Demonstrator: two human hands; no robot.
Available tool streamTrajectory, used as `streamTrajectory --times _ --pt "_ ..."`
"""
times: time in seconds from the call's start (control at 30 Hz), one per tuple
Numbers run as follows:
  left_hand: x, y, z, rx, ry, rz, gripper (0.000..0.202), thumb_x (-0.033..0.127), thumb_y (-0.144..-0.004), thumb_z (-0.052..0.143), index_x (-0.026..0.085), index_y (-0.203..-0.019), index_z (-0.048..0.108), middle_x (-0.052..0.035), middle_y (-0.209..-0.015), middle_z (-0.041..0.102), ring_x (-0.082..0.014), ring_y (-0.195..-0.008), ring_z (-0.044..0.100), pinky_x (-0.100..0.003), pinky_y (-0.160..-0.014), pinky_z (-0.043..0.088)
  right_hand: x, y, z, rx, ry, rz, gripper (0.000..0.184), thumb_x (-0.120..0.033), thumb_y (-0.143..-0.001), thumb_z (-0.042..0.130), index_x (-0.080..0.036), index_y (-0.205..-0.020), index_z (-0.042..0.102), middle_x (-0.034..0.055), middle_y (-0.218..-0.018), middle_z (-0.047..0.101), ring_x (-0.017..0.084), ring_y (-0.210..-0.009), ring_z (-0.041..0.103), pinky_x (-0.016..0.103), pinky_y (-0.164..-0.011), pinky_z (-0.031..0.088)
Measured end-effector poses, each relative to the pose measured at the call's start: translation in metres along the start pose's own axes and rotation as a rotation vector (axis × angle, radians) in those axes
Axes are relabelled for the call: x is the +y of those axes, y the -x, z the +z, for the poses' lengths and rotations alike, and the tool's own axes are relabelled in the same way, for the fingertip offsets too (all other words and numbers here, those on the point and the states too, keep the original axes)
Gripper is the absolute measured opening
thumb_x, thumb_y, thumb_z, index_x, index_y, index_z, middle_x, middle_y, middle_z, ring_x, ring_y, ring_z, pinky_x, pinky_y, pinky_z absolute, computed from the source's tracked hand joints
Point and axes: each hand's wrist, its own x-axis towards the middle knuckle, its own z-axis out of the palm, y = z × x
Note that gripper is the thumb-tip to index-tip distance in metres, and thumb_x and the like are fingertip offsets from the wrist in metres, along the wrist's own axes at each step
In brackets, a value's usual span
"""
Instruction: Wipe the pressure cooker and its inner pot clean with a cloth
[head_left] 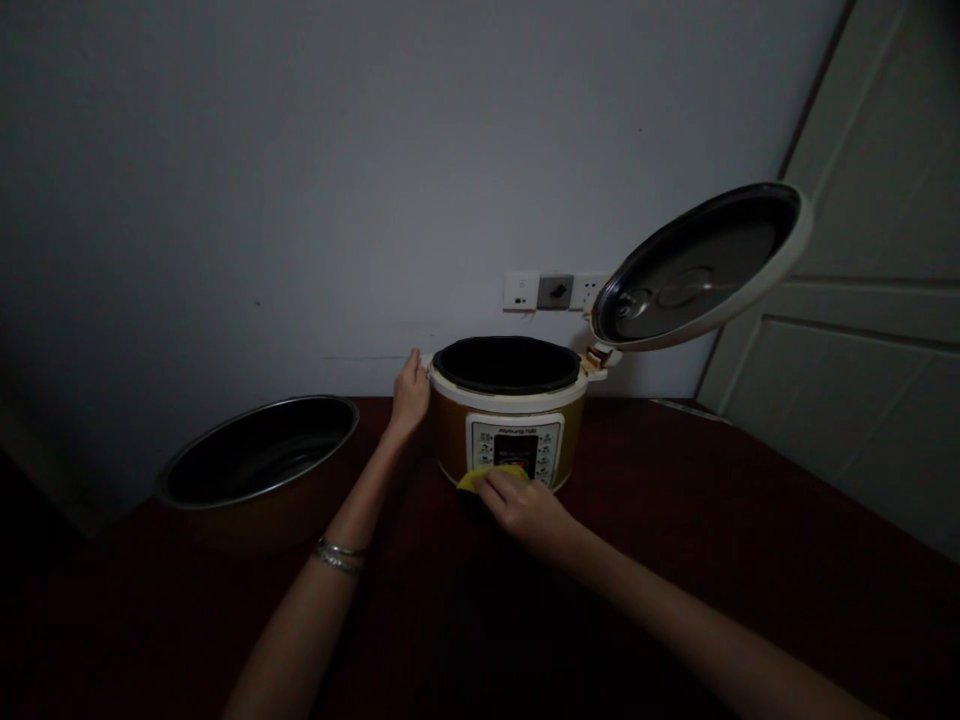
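So, dim kitchen shot, bear with me. My right hand (526, 508) is pinching a yellow sponge (484, 478), fingers curled down over it, and the sponge is pressed flat against the bottom edge of the control panel (517, 441) on the front of the electric cooker (450, 440). The cooker sits straight ahead of me, near the back of the dark red table (675, 530), close to the wall. The panel faces me, so the sponge is touching it from the near side, low and a bit left of centre. My left hand (411, 392) is cupped around the cooker's left side just under the white rim, gripping the body. Both hands are on it, the right one on the front face. Looks-wise: gold-brown body, white rim, a dark inner pot (506, 362) that I can't see to the bottom of, and the lid (697, 268) hinged up and open to the right. A big metal bowl (255, 462) sits well off to the left.
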Motion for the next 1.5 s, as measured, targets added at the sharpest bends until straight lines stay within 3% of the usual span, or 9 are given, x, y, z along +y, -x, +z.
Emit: streamTrajectory --times 0.17,0.47,0.7,0.8,1.03,1.17,1.27,1.33,1.5 --pt "-0.002 -0.001 0.001 0.014 -0.003 -0.003 0.051 0.018 -0.087 0.032 -0.005 -0.132 0.042 -0.0199 -0.139 0.041 -0.0216 -0.131 0.037 -0.031 -0.110 0.026 0.045 -0.004 -0.039 0.226 0.011 0.098 0.028 -0.010 -0.086 0.043 -0.010 -0.110 0.057 0.0134 -0.093 0.062 0.019 -0.074 0.060 0.027 -0.056 0.050" --pt "-0.006 -0.004 0.003 0.034 0.035 -0.005 0.048 0.017 -0.087 0.034 0.002 -0.131 0.046 -0.0167 -0.139 0.043 -0.0211 -0.131 0.038 -0.033 -0.110 0.026 0.015 0.043 0.014 0.171 -0.056 -0.081 0.025 -0.009 -0.087 0.039 -0.010 -0.101 0.060 0.0097 -0.079 0.063 0.016 -0.066 0.060 0.023 -0.048 0.048" --pt "-0.010 -0.004 0.004 0.047 0.060 0.000 0.047 0.019 -0.087 0.035 0.006 -0.130 0.048 -0.0146 -0.139 0.043 -0.0212 -0.131 0.038 -0.035 -0.110 0.026 0.067 0.024 -0.027 0.477 -0.230 0.160 0.039 -0.007 -0.078 0.044 -0.018 -0.115 0.052 0.0090 -0.094 0.061 0.019 -0.084 0.061 0.029 -0.066 0.053" --pt "-0.009 -0.004 0.004 0.052 0.073 -0.005 0.046 0.019 -0.087 0.036 0.007 -0.130 0.049 -0.0135 -0.139 0.044 -0.0211 -0.130 0.038 -0.036 -0.110 0.026 0.076 0.025 -0.025 0.583 -0.348 0.203 0.033 -0.009 -0.079 0.051 -0.020 -0.109 0.054 0.0069 -0.089 0.061 0.017 -0.081 0.061 0.029 -0.070 0.052" --pt "-0.007 -0.005 0.004 0.068 0.059 -0.015 0.046 0.017 -0.085 0.037 0.006 -0.128 0.050 -0.0142 -0.138 0.046 -0.0221 -0.129 0.040 -0.037 -0.110 0.027 0.047 0.084 0.029 0.259 -0.447 0.181 0.041 -0.006 -0.073 0.048 -0.018 -0.111 0.055 0.0103 -0.098 0.062 0.019 -0.088 0.061 0.030 -0.069 0.053" --pt "-0.008 -0.006 0.005 0.071 0.080 -0.011 0.046 0.017 -0.084 0.038 0.007 -0.128 0.050 -0.0137 -0.137 0.046 -0.0220 -0.129 0.041 -0.037 -0.109 0.028 0.041 0.098 0.026 0.047 -0.396 0.174 0.048 -0.004 -0.065 0.047 -0.016 -0.111 0.057 0.0112 -0.102 0.062 0.020 -0.090 0.061 0.029 -0.069 0.052" --pt "-0.009 -0.007 0.005 0.064 0.092 -0.024 0.047 0.017 -0.084 0.038 0.007 -0.129 0.050 -0.0135 -0.138 0.046 -0.0221 -0.129 0.040 -0.037 -0.110 0.027 0.049 0.105 0.016 0.030 -0.365 0.170 0.042 -0.009 -0.067 0.050 -0.018 -0.107 0.060 0.0097 -0.101 0.064 0.020 -0.087 0.062 0.027 -0.067 0.050" --pt "-0.009 -0.008 0.005 0.061 0.090 -0.035 0.047 0.018 -0.085 0.038 0.006 -0.129 0.049 -0.0148 -0.138 0.046 -0.0224 -0.129 0.040 -0.037 -0.110 0.027 0.063 0.110 0.012 0.123 -0.354 0.349 0.031 -0.016 -0.072 0.051 -0.018 -0.101 0.062 0.0094 -0.097 0.065 0.020 -0.085 0.062 0.028 -0.069 0.050" --pt "-0.009 -0.007 0.004 0.046 0.075 -0.019 0.049 0.019 -0.086 0.036 0.003 -0.131 0.047 -0.0170 -0.139 0.043 -0.0222 -0.130 0.039 -0.035 -0.110 0.027 0.124 0.112 0.017 0.311 -0.538 1.186 0.016 -0.021 -0.066 0.061 -0.018 -0.081 0.064 0.0086 -0.087 0.066 0.025 -0.088 0.061 0.035 -0.083 0.045"
